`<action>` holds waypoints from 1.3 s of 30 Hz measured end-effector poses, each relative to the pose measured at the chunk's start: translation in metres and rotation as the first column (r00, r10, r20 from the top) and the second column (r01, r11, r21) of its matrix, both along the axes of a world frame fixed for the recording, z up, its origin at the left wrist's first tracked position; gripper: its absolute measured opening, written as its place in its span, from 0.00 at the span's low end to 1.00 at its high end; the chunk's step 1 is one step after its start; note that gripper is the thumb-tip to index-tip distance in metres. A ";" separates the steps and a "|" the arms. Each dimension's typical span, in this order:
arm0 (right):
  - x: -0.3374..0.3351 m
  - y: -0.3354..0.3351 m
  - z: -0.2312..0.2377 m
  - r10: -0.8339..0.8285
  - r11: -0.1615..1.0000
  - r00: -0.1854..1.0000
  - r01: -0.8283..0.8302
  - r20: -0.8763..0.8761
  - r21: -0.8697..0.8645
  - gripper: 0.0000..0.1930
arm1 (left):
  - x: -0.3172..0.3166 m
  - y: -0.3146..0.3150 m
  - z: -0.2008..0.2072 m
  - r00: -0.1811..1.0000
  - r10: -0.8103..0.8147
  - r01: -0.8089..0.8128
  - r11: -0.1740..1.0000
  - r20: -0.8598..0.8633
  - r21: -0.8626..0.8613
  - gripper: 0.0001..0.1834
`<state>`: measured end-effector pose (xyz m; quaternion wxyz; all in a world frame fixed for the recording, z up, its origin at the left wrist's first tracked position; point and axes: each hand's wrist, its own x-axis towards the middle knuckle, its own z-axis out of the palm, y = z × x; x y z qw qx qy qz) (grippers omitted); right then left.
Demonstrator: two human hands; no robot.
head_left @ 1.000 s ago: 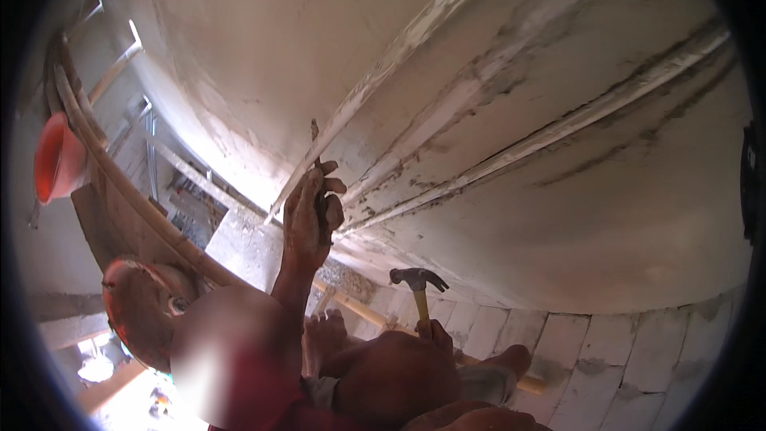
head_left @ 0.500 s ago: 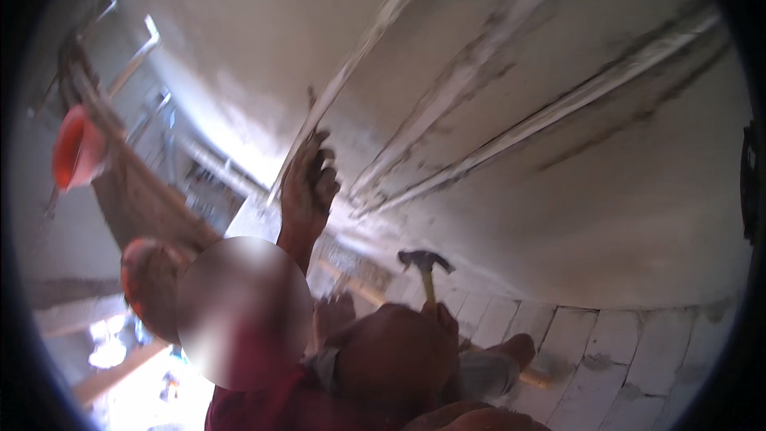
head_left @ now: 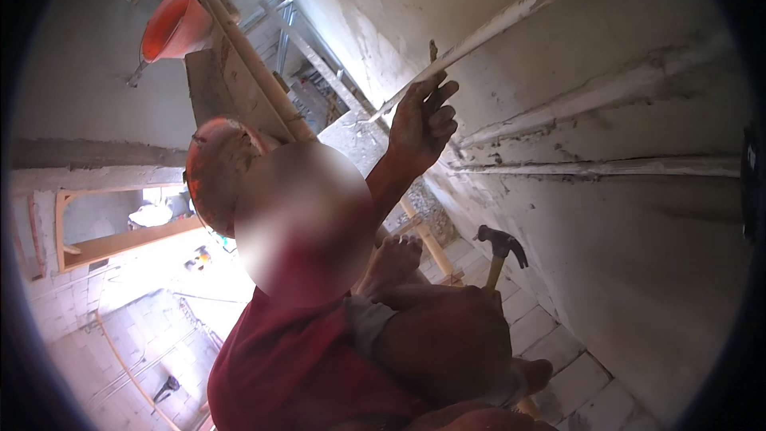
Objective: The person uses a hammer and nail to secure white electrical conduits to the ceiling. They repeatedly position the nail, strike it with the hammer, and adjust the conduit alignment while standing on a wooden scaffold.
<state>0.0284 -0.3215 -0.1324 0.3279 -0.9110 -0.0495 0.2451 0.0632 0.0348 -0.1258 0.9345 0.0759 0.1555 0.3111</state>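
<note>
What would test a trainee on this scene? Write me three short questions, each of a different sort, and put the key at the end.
1. Multiple choice: What colour is the handle of the hammer in the right hand?
a) blue
b) yellow
c) black

2. True or false: The person wears a green shirt.

3. Open: Which of the person's hands is raised beside the pale diagonal strip?

Key:
1. b, yellow.
2. False; the shirt is red.
3. The left hand.
</note>
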 end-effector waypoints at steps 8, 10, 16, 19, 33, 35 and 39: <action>0.007 -0.007 -0.017 -0.107 0.994 0.972 0.110 -0.210 0.002 0.21 | -0.003 0.043 -0.019 0.996 0.009 -0.012 0.999 0.088 0.030 0.14; 0.005 -0.008 -0.016 -0.062 0.998 0.982 0.066 -0.179 0.013 0.21 | -0.002 0.063 -0.018 0.992 0.022 -0.026 0.999 0.121 0.024 0.15; -0.001 -0.016 -0.040 -0.045 0.997 0.997 0.041 -0.058 -0.059 0.19 | -0.029 0.132 -0.002 0.908 0.211 -0.248 0.967 0.361 0.058 0.13; 0.002 -0.023 -0.050 -0.019 1.000 0.998 0.018 -0.060 -0.023 0.18 | -0.046 0.163 0.015 0.847 0.291 -0.364 0.927 0.444 0.087 0.13; 0.017 -0.040 -0.073 0.055 0.997 0.996 -0.051 -0.065 0.058 0.14 | -0.067 0.135 0.043 0.754 0.469 -0.429 0.882 0.460 -0.196 0.15; 0.019 -0.040 -0.074 0.069 0.996 0.996 -0.065 -0.061 0.068 0.14 | -0.066 0.134 0.044 0.782 0.405 -0.396 0.910 0.474 -0.126 0.15; 0.022 -0.046 -0.079 0.084 0.993 0.995 -0.079 -0.053 0.085 0.13 | -0.063 0.135 0.041 0.786 0.421 -0.419 0.901 0.453 -0.110 0.15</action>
